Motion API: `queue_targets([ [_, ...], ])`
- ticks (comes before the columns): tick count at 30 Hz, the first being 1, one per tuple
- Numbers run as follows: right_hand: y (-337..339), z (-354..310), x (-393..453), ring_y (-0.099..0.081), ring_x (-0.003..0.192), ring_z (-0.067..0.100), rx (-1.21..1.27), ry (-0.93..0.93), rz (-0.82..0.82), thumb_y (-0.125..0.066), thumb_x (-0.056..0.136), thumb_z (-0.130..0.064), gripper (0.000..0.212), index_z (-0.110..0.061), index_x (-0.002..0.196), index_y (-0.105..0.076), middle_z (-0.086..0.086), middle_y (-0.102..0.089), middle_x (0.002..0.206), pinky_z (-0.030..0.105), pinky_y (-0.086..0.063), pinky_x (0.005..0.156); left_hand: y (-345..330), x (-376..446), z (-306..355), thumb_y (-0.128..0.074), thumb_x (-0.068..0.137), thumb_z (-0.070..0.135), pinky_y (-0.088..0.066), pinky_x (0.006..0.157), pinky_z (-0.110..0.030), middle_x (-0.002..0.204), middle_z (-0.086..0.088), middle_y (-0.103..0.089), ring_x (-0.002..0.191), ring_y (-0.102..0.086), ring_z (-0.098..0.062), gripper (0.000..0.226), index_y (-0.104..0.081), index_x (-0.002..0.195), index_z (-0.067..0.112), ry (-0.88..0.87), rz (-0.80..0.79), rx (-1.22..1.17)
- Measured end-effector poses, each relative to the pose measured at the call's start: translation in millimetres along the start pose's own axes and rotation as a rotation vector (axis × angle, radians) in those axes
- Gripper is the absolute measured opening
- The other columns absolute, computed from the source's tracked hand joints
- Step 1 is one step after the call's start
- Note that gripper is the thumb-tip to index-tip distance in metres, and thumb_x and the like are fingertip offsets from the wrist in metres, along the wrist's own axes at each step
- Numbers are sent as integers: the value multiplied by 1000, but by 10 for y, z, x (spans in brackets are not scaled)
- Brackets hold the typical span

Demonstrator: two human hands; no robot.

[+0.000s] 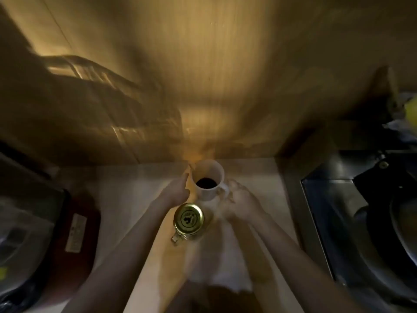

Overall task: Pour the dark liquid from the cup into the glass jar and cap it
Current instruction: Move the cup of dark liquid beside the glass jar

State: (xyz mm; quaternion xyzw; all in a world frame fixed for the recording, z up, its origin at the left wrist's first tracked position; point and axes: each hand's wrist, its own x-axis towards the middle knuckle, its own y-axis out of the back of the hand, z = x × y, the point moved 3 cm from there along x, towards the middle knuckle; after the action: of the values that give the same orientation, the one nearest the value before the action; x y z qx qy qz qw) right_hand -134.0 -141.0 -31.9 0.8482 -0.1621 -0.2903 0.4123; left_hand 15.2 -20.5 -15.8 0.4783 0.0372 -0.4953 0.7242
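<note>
A white cup (208, 175) with dark liquid (206, 182) in its bottom stands upright on the pale counter (126, 199), near the wooden wall. In front of it stands a glass jar with a handle (180, 236), its gold lid (189, 218) lying on top. My left hand (176, 193) is left of the cup, fingers stretched toward its side and holding nothing. My right hand (241, 202) is blurred, just right of the cup's handle (223, 190); whether it touches the handle I cannot tell.
A dark red appliance (74, 233) with a white label sits at the left, a plastic-wrapped thing beside it. A black gas stove (352, 213) with a dark pan (404, 222) fills the right. A wooden wall rises close behind the cup.
</note>
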Motion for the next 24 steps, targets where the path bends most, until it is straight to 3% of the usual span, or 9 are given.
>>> queue_targets([
  [4, -96, -66, -29, -57, 108, 32, 161, 52, 161, -51, 91, -12, 42, -12, 132, -45, 15, -61, 121, 38, -48, 87, -15, 4, 22, -49, 75, -12, -23, 112, -38, 154, -11, -21, 142, -20, -27, 85, -9, 146, 13, -96, -65, -380],
  [7, -122, -46, 4, -63, 97, 33, 256, 2, 196, -49, 91, -9, 28, -10, 118, -58, 16, -69, 105, 38, -51, 78, -36, 3, 28, -48, 73, -17, -23, 111, -33, 146, 2, -28, 138, -23, -16, 84, -18, 143, 17, -117, -97, -520],
  [10, -84, -58, 13, -61, 91, 23, 345, -56, 203, -49, 94, -10, 21, -5, 110, -62, 13, -69, 100, 24, -42, 71, -19, -33, 84, -46, 73, -19, -30, 102, -32, 133, 9, -34, 133, -30, -13, 79, -28, 137, 24, -94, -140, -630],
  [14, 62, -74, -11, -51, 86, 14, 428, -98, 244, -47, 95, -7, 19, 0, 103, -63, 3, -59, 90, 18, -31, 62, 15, -109, 139, -48, 78, -11, -37, 101, -38, 139, -2, -44, 129, -41, -22, 63, -38, 125, 29, -85, -166, -631],
  [18, 230, -88, -106, -57, 87, 28, 376, -78, 298, -45, 97, -11, 21, 3, 101, -60, 20, -65, 97, 33, -42, 70, 72, -264, 360, -50, 86, 6, -36, 93, -32, 126, 1, -45, 116, -42, -17, 51, -36, 133, 19, -104, -138, -565],
  [21, 365, -89, -269, -57, 83, 28, 369, -73, 413, -43, 97, -13, 18, -4, 94, -58, 17, -64, 91, 36, -44, 69, 88, -443, 564, -51, 87, 8, -39, 84, -22, 121, 0, -45, 110, -42, -13, 53, -31, 136, 13, -191, -126, -498],
  [24, 468, -47, -488, -56, 79, 25, 423, -98, 518, -40, 98, -14, 18, -10, 92, -56, 10, -61, 85, 36, -43, 66, 24, -625, 687, -58, 77, 26, -40, 99, -34, 133, -5, -47, 119, -45, -18, 67, -31, 137, 14, -248, -106, -447],
])
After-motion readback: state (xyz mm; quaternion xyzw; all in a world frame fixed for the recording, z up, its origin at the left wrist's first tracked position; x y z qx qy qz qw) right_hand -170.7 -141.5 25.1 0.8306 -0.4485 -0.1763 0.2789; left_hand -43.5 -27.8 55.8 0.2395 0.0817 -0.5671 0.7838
